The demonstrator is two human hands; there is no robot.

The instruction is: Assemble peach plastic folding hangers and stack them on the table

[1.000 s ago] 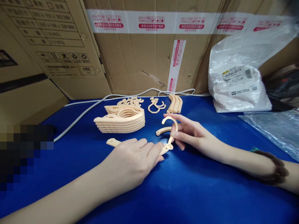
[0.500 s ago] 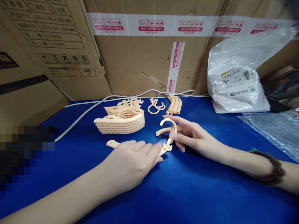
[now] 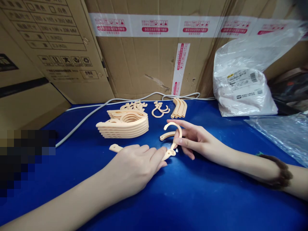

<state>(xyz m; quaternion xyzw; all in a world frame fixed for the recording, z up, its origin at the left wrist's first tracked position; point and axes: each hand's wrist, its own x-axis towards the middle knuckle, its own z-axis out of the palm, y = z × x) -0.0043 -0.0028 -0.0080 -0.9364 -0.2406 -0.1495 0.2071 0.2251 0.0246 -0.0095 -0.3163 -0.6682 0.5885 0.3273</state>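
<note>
My left hand (image 3: 139,163) is closed over a cream plastic hanger arm (image 3: 115,148), covering its middle; one end sticks out to the left and the other by the fingertips. My right hand (image 3: 192,138) pinches a cream hanger hook (image 3: 172,124) between thumb and fingers, with its curve pointing up. The foot of the hook meets the hanger arm's right end; whether it is seated there I cannot tell. Just behind the hook, a short curved cream piece (image 3: 166,136) lies on the blue table, partly hidden by my right fingers.
Stacked cream hanger parts (image 3: 124,127) sit left of centre, with small loose pieces (image 3: 133,106) behind. Further right are loose hooks (image 3: 158,110) and several curved arms (image 3: 178,108). A white cable (image 3: 90,120), cardboard boxes (image 3: 144,64) and a white plastic bag (image 3: 243,86) border the blue table (image 3: 192,199).
Both hands keep their holds almost unmoved. The lower fingers of my right hand have shifted slightly, and the hook's foot sits a touch differently at the arm's end.
</note>
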